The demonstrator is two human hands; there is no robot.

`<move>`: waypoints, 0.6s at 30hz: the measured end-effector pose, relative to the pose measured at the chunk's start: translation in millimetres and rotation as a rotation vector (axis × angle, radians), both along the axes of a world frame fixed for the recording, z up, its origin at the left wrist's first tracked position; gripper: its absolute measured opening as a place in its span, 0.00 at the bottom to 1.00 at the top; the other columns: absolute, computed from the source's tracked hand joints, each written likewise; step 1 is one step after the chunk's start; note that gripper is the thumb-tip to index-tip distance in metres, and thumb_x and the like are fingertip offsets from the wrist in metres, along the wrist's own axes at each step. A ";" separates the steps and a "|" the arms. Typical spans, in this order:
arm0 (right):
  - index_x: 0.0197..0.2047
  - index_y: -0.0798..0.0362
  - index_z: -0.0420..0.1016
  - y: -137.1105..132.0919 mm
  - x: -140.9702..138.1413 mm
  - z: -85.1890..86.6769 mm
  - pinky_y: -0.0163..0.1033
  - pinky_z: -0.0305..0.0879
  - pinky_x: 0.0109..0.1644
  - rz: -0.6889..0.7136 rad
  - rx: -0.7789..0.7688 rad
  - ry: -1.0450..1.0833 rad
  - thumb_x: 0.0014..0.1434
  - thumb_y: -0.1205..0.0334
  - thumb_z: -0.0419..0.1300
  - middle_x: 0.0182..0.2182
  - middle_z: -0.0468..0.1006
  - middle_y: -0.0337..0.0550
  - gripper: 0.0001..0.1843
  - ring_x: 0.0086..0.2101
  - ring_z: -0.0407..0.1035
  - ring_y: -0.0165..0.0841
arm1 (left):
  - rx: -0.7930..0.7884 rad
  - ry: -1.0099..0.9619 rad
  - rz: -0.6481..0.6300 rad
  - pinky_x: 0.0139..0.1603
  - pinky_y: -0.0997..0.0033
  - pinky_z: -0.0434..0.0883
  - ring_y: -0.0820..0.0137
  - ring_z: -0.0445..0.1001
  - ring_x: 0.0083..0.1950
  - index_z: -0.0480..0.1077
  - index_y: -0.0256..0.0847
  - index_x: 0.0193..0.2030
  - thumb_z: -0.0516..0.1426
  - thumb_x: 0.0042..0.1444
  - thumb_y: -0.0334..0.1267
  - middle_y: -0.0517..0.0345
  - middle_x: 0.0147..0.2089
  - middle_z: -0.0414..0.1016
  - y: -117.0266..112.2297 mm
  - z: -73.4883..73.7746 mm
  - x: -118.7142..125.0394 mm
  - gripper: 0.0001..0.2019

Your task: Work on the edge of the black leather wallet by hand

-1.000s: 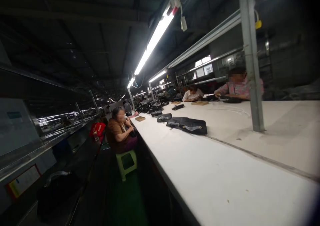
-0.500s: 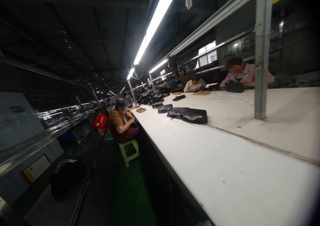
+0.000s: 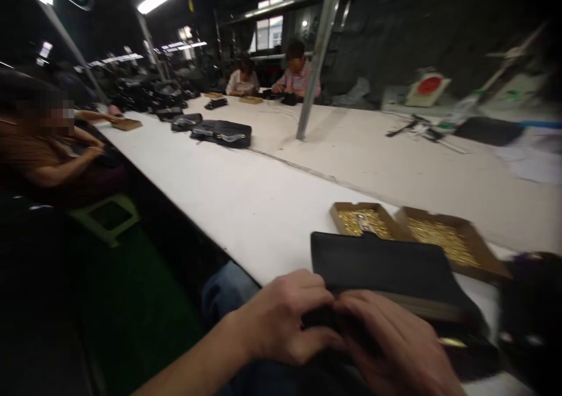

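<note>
A black handbag (image 3: 381,264) lies at the table's near edge with its wide flap spread away from me. A shiny gold fitting (image 3: 453,342) shows on its right part. My left hand (image 3: 285,314) is closed on dark material at the bag's near side, fingers bent and thumb beneath. Close against it, my right hand (image 3: 395,337) grips the same dark part, its fingertips meeting those of the left. What lies between the fingers is blurred and mostly hidden. Just beyond the flap are two cardboard trays, a smaller tray (image 3: 336,216) and a larger tray (image 3: 487,252), both with small gold pieces.
Several black handbags (image 3: 226,133) lie farther along the white table (image 3: 263,203). A metal post (image 3: 316,62) rises from it. One person (image 3: 48,144) sits at the left near a green stool (image 3: 109,217); two others work at the far side. Tools and papers lie at the right.
My view has swung right and down. Both my hands, the handbag in front of me and the trays of gold pieces have come into view.
</note>
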State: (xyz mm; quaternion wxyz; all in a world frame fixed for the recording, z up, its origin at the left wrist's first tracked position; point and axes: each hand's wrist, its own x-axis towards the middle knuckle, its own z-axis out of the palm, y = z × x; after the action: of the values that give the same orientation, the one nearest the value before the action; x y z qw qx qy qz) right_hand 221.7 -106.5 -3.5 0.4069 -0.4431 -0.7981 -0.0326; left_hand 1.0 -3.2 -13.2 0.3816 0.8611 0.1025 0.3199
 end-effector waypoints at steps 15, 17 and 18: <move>0.65 0.53 0.79 -21.6 2.1 0.4 0.33 0.83 0.62 -0.231 -0.069 -0.045 0.82 0.65 0.64 0.53 0.88 0.46 0.12 0.48 0.87 0.35 | -0.049 -0.065 0.125 0.45 0.61 0.70 0.60 0.74 0.47 0.72 0.41 0.48 0.59 0.64 0.23 0.52 0.44 0.73 -23.3 -0.3 4.2 0.10; 0.63 0.53 0.80 -22.8 0.6 -0.9 0.32 0.84 0.59 -0.274 -0.025 -0.074 0.83 0.63 0.64 0.50 0.89 0.44 0.10 0.44 0.87 0.34 | -0.038 -0.079 0.140 0.44 0.61 0.68 0.61 0.72 0.45 0.71 0.41 0.46 0.58 0.65 0.24 0.53 0.43 0.71 -24.1 -1.3 5.5 0.08; 0.62 0.52 0.81 -22.8 0.1 -1.4 0.32 0.84 0.58 -0.283 -0.001 -0.084 0.84 0.63 0.64 0.48 0.89 0.43 0.08 0.43 0.87 0.34 | -0.031 -0.086 0.147 0.43 0.60 0.68 0.62 0.71 0.45 0.71 0.41 0.46 0.58 0.65 0.24 0.53 0.42 0.71 -24.4 -1.6 6.1 0.08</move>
State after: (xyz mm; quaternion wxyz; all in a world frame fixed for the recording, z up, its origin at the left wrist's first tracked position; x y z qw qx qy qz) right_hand 221.9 -129.4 -4.9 0.3643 -0.5499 -0.7439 -0.1075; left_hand 7.1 -27.5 -14.9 0.3742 0.8308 0.1540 0.3821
